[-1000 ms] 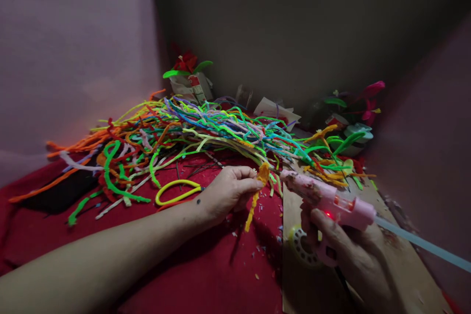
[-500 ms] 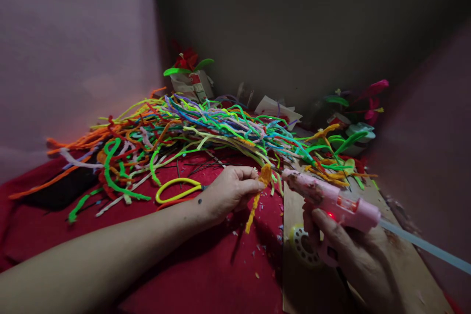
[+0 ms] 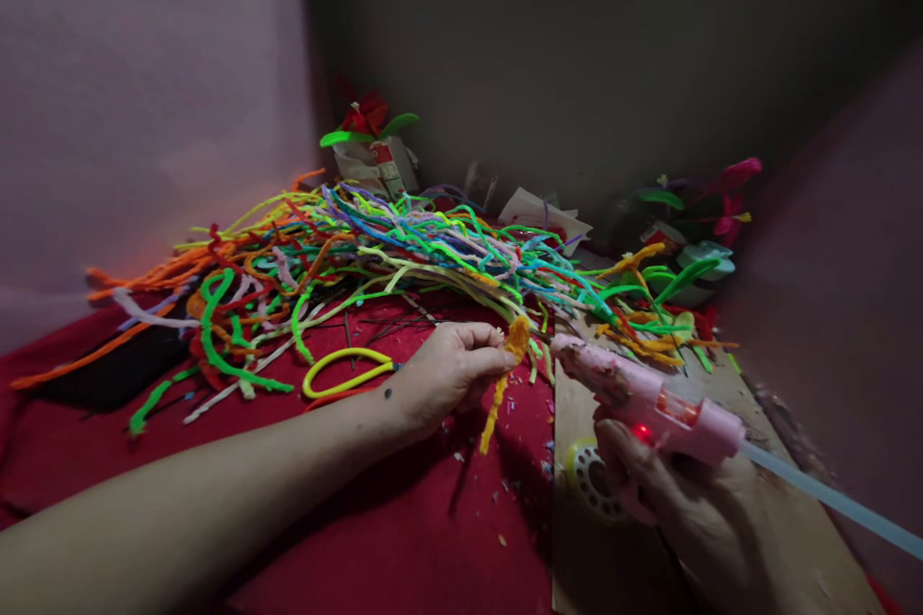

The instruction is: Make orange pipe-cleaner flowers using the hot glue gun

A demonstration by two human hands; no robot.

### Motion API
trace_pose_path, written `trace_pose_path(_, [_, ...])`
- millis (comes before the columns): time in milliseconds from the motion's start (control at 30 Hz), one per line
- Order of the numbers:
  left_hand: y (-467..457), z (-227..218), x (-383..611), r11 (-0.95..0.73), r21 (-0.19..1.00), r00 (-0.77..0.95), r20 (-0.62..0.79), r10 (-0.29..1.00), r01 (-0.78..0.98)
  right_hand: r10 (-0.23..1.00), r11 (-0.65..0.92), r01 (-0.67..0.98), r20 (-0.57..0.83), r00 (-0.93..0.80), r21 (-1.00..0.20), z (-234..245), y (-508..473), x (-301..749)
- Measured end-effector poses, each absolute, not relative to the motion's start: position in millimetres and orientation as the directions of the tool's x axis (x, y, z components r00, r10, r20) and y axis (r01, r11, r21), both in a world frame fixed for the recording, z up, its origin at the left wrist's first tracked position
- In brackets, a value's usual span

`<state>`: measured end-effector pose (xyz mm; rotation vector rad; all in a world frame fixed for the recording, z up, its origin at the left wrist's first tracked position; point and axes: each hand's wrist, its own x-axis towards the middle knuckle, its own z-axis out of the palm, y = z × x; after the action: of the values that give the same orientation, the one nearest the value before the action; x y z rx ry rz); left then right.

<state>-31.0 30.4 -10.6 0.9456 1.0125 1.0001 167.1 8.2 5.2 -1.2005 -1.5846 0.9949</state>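
My left hand (image 3: 447, 373) pinches an orange pipe cleaner (image 3: 507, 368) whose top is coiled into a small knob and whose tail hangs down over the red cloth (image 3: 404, 519). My right hand (image 3: 692, 509) is wrapped round the grip of a pink glue gun (image 3: 649, 399) with a red light lit on its side and a clear glue stick (image 3: 829, 498) poking out behind. The gun's nozzle points left, close to the orange coil.
A big heap of coloured pipe cleaners (image 3: 375, 259) spreads across the cloth behind my hands. A yellow loop (image 3: 346, 375) lies near my left wrist. A cardboard sheet (image 3: 721, 538) lies under the gun. Finished flowers stand at the back (image 3: 367, 130) and right (image 3: 707, 211).
My right hand has shifted slightly lower and the glue gun has tilted a little, its nozzle staying close to the orange coil. My left hand has barely moved.
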Motion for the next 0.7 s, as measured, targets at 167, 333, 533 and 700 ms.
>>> trace_pose_path(167, [30.3, -11.1, -31.1, 0.262, 0.945, 0.215, -0.219, 0.952, -0.194, 0.97, 0.235, 0.259, 0.208, -0.129, -0.937, -0.8, 8.3, 168.1])
trace_pose_path(333, [30.0, -11.3, -30.8, 0.252, 0.952, 0.225, -0.211, 0.951, -0.174, 0.942, 0.311, 0.216, 0.269, -0.201, -0.926, -3.3, 10.9, 168.8])
trace_pose_path(533, [30.0, -11.0, -30.8, 0.264, 0.948, 0.242, -0.218, 0.945, -0.177, 0.903, 0.392, 0.212, 0.33, -0.275, -0.895, -1.2, 13.1, 169.3])
trace_pose_path(700, [29.9, -10.7, -30.5, 0.269, 0.944, 0.236, -0.222, 0.946, -0.193, 0.885, 0.401, 0.202, 0.321, -0.337, -0.894, -1.2, 12.8, 170.3])
